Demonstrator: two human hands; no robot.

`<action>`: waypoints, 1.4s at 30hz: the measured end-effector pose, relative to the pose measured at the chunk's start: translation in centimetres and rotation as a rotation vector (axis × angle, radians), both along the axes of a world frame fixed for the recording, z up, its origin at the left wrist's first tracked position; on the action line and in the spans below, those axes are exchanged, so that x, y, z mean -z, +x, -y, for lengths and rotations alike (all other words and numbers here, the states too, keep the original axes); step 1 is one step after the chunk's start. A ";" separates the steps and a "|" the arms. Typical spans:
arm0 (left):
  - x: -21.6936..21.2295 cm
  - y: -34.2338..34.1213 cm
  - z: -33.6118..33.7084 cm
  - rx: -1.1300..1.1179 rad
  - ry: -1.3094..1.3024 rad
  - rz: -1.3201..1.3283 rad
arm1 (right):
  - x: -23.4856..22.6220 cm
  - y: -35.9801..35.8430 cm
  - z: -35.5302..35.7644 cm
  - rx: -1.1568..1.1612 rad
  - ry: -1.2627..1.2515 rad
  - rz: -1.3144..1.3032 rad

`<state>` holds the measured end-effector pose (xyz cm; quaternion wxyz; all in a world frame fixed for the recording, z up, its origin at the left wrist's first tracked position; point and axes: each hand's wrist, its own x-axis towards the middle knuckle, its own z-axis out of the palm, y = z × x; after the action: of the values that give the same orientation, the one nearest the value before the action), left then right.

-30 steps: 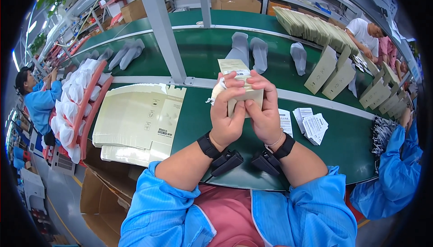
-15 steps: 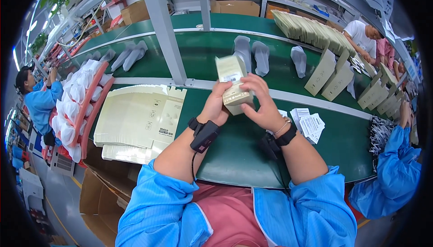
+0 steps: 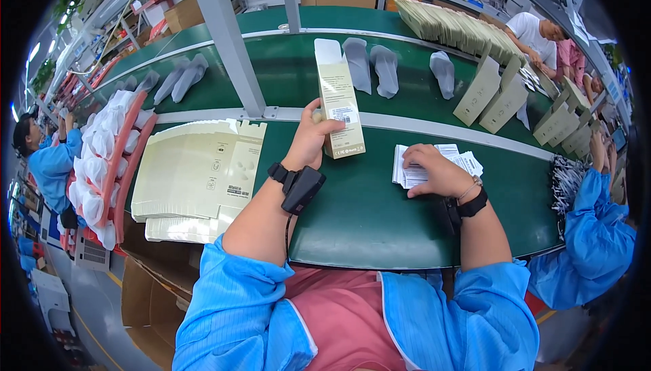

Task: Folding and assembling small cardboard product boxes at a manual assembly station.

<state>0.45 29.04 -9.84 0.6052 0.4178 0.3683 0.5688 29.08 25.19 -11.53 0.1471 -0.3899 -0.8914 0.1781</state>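
My left hand point(image 3: 310, 137) is wrapped round a tall cream-coloured carton point(image 3: 337, 86), its thumb across a white label on the side. The carton stands upright or nearly so, its top flap raised; its inside cannot be seen. To the right, my right hand point(image 3: 441, 173) rests over a pile of white printed leaflets point(image 3: 400, 176), thumb and fingers apart. Its fingertips touch or hover just above the top sheets, and no leaflet is lifted. A thick stack of flattened cream cartons point(image 3: 180, 174) lies left of my left forearm.
A grey metal post point(image 3: 234, 46) and rail point(image 3: 407, 127) cross the green bench point(image 3: 366, 222). Grey wrapped bundles point(image 3: 386, 73) lie beyond the rail. Pink trays of white-wrapped items point(image 3: 102, 161) stand left. Assembled cartons point(image 3: 478, 90) stand right, near co-workers. An open cardboard box point(image 3: 152, 310) sits below.
My right hand has left the carton and moved right and down onto the leaflets. The carton, now in my left hand alone, has turned more upright and shows its long side.
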 end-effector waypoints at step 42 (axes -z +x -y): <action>-0.4 0.1 1.8 -0.290 0.725 -0.904 | -7.5 -5.1 -4.3 0.277 0.735 -0.453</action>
<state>0.58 27.26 -9.45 0.1235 0.7438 0.4248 0.5010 23.98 29.53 -3.98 0.4898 -0.3786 -0.7801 -0.0909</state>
